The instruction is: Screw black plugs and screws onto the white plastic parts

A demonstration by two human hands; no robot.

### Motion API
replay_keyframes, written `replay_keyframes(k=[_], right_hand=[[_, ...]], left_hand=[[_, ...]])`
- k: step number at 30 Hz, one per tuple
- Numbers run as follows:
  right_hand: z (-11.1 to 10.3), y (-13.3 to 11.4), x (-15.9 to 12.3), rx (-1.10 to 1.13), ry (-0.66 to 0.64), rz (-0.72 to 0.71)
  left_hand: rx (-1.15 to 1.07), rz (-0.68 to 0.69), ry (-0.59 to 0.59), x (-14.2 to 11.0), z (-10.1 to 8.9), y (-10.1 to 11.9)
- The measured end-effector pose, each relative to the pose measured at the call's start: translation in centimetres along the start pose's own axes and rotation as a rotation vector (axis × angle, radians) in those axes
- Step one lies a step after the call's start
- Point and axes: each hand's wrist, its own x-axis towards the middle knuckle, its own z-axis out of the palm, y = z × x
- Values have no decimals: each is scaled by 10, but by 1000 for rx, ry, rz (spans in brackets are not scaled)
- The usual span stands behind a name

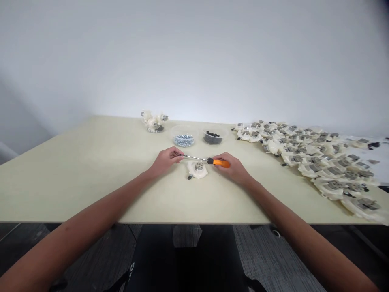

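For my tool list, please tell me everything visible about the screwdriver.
The screwdriver has an orange, plastic-looking handle with a black collar and a thin, shiny, metal-looking shaft, dark at its end. It points left, looking nearly level, beyond the cream-colored part. The right hand grips the handle; the fingers of the left hand pinch the tip.

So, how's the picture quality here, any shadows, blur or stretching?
Head view: light looks soft and even on the table, with darker shading on the wall at far left; head view again: forearms look stretched toward the lower corners, the screwdriver reads clearly, but the small silvery bits merge into speckle.
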Motion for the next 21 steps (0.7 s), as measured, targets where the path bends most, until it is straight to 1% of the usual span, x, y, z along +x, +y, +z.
replay_keyframes(k=[3, 8, 14, 21], right_hand=[[-1, -2, 0, -6, -19, -6], [-1, -2, 0, -18, -16, -18], [-1, -1, 1, -37, -36, -34], [0, 2, 1, -28, -12, -40]], left_hand=[[9, 11, -11, 0, 0, 0], [26, 17, 3, -1, 1, 0], [36, 9, -2, -2, 1, 4], [67, 3, 8, -3, 1, 5]])
